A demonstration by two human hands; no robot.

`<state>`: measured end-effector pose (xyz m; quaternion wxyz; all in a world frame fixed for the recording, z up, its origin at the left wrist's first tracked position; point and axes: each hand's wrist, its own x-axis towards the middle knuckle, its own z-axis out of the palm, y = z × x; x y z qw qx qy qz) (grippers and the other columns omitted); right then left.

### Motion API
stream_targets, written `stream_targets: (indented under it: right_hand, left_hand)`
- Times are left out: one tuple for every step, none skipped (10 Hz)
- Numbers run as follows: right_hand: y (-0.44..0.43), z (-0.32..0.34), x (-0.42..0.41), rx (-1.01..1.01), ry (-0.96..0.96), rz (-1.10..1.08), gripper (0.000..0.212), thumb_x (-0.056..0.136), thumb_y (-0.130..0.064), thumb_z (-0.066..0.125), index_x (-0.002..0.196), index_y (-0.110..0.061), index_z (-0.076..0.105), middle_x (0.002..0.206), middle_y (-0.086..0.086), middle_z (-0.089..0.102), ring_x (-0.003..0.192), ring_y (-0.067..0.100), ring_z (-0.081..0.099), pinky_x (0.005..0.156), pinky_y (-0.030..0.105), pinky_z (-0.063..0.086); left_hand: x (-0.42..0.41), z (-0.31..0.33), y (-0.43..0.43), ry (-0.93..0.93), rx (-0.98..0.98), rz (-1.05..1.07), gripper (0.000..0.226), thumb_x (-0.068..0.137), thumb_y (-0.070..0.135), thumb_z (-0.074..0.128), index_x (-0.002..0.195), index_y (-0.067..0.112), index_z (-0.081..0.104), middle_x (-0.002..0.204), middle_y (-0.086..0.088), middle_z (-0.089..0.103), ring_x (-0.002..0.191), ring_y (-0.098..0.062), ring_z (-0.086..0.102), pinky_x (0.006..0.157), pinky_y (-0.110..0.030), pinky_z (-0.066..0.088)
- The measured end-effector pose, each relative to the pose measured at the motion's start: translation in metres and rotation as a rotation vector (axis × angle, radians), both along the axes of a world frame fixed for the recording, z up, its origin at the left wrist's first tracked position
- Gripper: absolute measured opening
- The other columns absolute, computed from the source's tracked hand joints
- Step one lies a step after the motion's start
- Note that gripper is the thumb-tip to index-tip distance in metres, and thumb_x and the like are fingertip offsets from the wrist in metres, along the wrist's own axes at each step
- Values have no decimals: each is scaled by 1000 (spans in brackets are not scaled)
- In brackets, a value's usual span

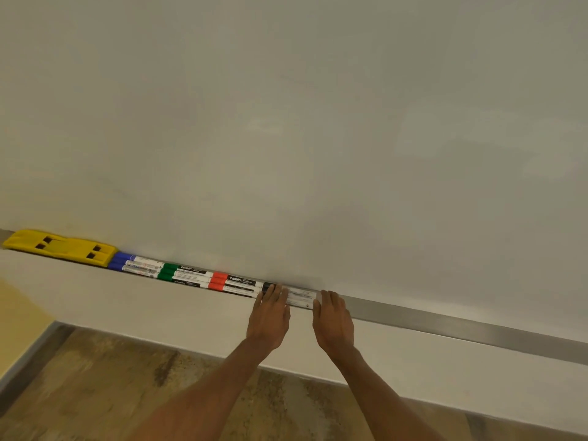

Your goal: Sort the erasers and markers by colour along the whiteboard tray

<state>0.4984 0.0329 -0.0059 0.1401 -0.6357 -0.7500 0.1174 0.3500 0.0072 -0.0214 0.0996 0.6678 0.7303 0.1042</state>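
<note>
**Whiteboard tray: markers grouped by colour, both hands at the black set**

The whiteboard (pixel 286 106) fills the upper field from 9 o'clock round to 3 o'clock. Its surface is blank. Below it is a band of pale wall (pixel 127 300), and below that a brown mottled floor (pixel 105 377) between 6 and 8 o'clock.

The metal tray (pixel 445 323) runs along the board's lower edge, slanting from 9 o'clock down towards 4 o'clock. Its stretch towards 4 o'clock shows bare metal.

The left hand (pixel 269 316) sits just below centre at 6 o'clock. Its fingers are straight and held close together, laid flat over the cap end of the black markers (pixel 300 297). The right hand (pixel 332 323) is just beside it on the 3 o'clock side. Its fingers are also straight and close together, with the tips against the tail end of the same markers. Neither hand curls round anything.

The yellow eraser (pixel 60 246) lies in the tray at the far 9 o'clock end. Whether it is one piece or two set end to end cannot be told.

From the eraser towards the hands the groups lie end to end in the tray:
- blue markers (pixel 127 262), touching the eraser
- green markers (pixel 181 272)
- red markers (pixel 234 283)
- the black markers, under the hands

Each group is a small stack, caps towards 9 o'clock. The exact count in each cannot be told.
</note>
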Motion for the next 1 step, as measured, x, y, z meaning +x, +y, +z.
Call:
stream_targets:
  right_hand:
    - [-6,2,4,70,7,19,38,100,-30,33,130,-10,44,133,7,52,124,24,48,101,37,44]
  left_hand:
    - [1,8,-11,-20,34,21,51,103,34,21,151,16,20,161,-2,16,149,-16,8,122,-34,2]
